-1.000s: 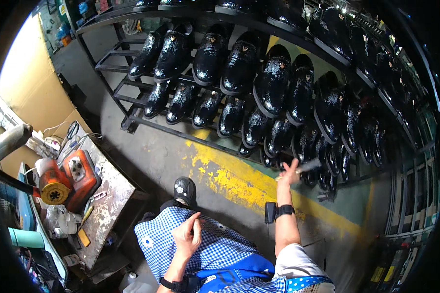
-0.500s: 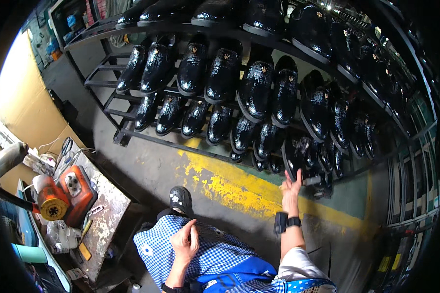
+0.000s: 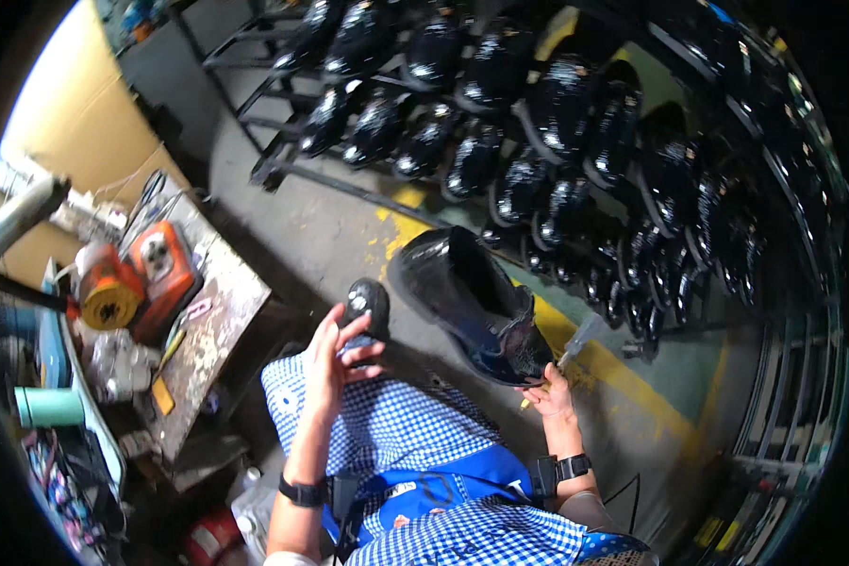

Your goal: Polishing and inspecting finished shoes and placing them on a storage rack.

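A glossy black shoe [image 3: 467, 302] hangs in the air in front of my apron, its opening turned up toward me. My right hand [image 3: 552, 401] grips it by its lower right end. Beside those fingers sticks out a slim tool with a pale, brush-like tip [image 3: 585, 337]; a bit of yellow shows on the other side of the hand, and I cannot tell its exact kind. My left hand [image 3: 328, 363] is raised left of the shoe, fingers spread, holding nothing. It is apart from the shoe.
A dark metal rack [image 3: 349, 193] with rows of glossy black shoes [image 3: 561, 108] spans the far side. To my left stands a worn table [image 3: 226, 302] with an orange tool [image 3: 165, 269] and a yellow-handled tool [image 3: 172, 349]. My foot in a black clog [image 3: 368, 304] is on the floor.
My right hand has brought a shoe off the lower part of the rack and toward me. My left hand has risen and its fingers have spread. The whole view has shifted.
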{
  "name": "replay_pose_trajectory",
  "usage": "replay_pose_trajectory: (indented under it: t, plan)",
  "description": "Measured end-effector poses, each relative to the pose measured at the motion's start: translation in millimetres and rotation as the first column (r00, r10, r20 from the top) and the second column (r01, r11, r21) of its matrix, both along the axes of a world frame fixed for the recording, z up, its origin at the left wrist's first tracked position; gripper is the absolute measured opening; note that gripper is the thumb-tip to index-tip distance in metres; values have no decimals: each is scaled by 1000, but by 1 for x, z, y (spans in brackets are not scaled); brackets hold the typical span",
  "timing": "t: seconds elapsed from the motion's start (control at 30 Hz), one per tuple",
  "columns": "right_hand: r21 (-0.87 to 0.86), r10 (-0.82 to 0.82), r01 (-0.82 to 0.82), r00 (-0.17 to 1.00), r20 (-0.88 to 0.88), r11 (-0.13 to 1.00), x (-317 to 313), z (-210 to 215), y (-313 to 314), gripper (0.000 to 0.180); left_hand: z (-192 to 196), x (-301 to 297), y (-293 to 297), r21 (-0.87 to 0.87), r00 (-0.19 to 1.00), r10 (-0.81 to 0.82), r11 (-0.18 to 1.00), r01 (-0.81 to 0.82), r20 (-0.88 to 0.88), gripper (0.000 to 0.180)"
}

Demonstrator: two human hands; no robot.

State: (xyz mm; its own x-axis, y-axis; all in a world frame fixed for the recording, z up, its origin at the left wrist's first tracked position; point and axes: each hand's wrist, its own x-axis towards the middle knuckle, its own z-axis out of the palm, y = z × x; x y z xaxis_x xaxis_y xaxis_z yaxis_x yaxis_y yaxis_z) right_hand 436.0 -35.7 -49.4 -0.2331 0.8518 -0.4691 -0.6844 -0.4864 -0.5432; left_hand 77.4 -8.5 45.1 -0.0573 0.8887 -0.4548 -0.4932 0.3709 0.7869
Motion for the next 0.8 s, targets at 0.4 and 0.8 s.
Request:
replay_pose_trajectory:
  t: [0.4, 0.8]
  plan:
    - [301, 232, -572, 677, 698, 763, -68, 92, 40, 65, 38, -46, -32, 157, 996, 80, 984, -86, 44, 40]
    - [262, 188, -403, 788, 586, 877, -50, 57, 28, 73, 41, -38, -32, 134, 998, 31, 991, -24, -54, 45]
